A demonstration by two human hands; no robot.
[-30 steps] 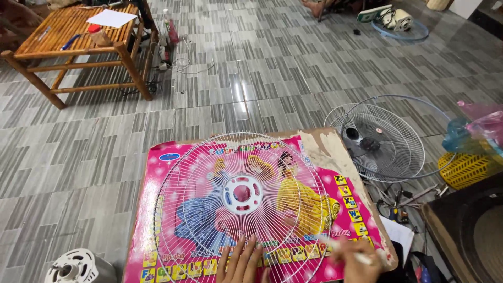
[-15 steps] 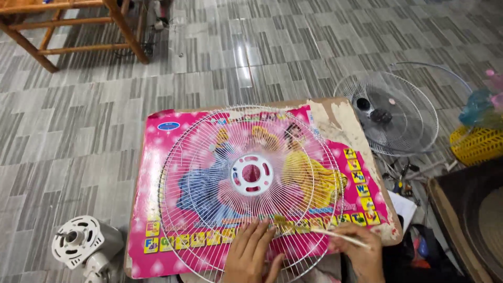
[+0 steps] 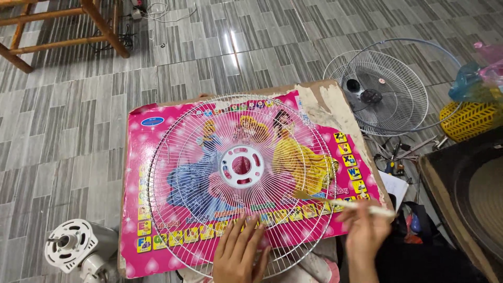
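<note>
A round white wire fan guard [image 3: 241, 181] lies flat on a low table with a pink cartoon-printed top [image 3: 144, 157]. My left hand [image 3: 238, 254] presses flat on the guard's near rim, fingers spread. My right hand [image 3: 364, 233] holds a thin pale brush [image 3: 340, 203] by its handle, and the bristle tip touches the wires at the guard's right side.
A second wire fan guard with a blue ring [image 3: 382, 91] lies on the tiled floor to the right, beside a yellow basket [image 3: 466, 120] and loose tools [image 3: 395, 162]. A white fan motor [image 3: 73, 246] sits at lower left. A bamboo table [image 3: 57, 31] stands at upper left.
The view has tilted down and shifted. My right hand has swung the brush tip from the guard's near rim up toward its right side. My left hand stays on the rim.
</note>
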